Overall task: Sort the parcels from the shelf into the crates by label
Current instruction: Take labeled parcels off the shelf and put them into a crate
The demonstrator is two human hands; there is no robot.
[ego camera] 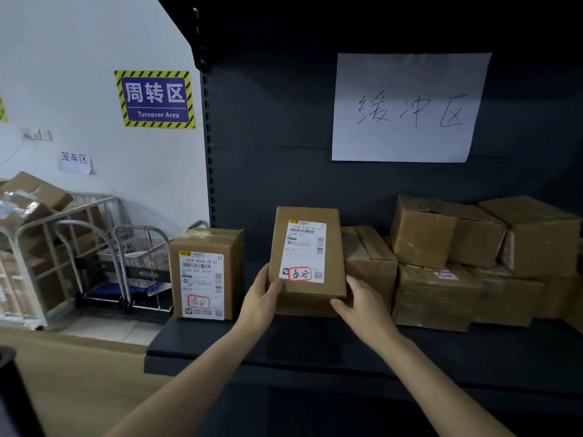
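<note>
Shelf (284, 351): dark metal board, paper sign (407, 105) on its back panel.
Parcel (307, 263): upright, label facing out.
Left hand (263, 298): thumb pressed on the parcel's lower left front, fingers hidden behind.
Right hand (362, 301): fingers curled round the parcel's lower right corner.
Second parcel (205, 275): left of the parcel, apart.
Box stack (473, 263): just right of the parcel.

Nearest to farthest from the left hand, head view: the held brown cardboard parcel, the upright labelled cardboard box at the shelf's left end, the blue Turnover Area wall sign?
1. Held brown cardboard parcel: gripped by the left hand.
2. Upright labelled cardboard box: standing just to the left.
3. Blue Turnover Area wall sign: high up, far left.
</note>
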